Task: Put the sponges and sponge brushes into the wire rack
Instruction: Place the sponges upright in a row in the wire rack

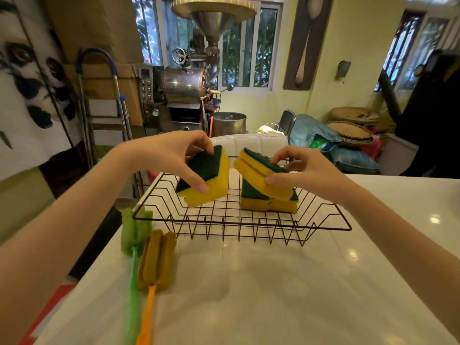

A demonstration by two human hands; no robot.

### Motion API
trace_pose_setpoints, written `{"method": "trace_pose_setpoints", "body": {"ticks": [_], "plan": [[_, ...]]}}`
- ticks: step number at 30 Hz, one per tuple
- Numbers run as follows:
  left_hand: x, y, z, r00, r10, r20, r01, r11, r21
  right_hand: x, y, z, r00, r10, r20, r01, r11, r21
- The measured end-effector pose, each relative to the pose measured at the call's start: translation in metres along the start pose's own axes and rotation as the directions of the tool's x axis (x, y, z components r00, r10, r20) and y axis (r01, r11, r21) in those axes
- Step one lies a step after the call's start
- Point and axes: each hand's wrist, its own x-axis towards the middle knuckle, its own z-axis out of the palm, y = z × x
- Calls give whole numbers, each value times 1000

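Note:
A black wire rack [239,226] stands on the white table. My left hand [174,158] grips a yellow sponge with a green scouring side [211,180], tilted above the rack's left half. My right hand [306,170] holds another yellow-and-green sponge [256,170], slanted over the rack's right half. Below it, sponges [268,202] lie inside the rack. A green sponge brush [134,230] and an orange sponge brush [156,260] lie side by side on the table, left of the rack's front corner, handles toward me.
The white table [273,295] ends at its left edge close to the brushes. A white chair back [258,144] stands just behind the rack. A metal machine [189,85], a ladder [107,100], bags and baskets sit farther back in the room.

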Motion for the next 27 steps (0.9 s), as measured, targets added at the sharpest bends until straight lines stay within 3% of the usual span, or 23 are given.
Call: {"method": "trace_pose_setpoints", "body": {"ticks": [4, 12, 22, 27], "plan": [[41, -24, 8, 996, -21, -83, 39, 975, 221, 31, 17, 11, 996, 12, -86, -16, 999, -43], [107, -72, 25, 988, -131, 77, 87, 902, 424, 84, 30, 47, 998, -54, -32, 47, 977, -206], [119, -95, 37, 971, -192, 141, 117, 901, 417, 118, 35, 92, 994, -92, 56, 107, 836, -538], [118, -95, 39, 968, -207, 142, 135, 907, 399, 117, 42, 94, 993, -65, 101, 112, 807, -580]]}}
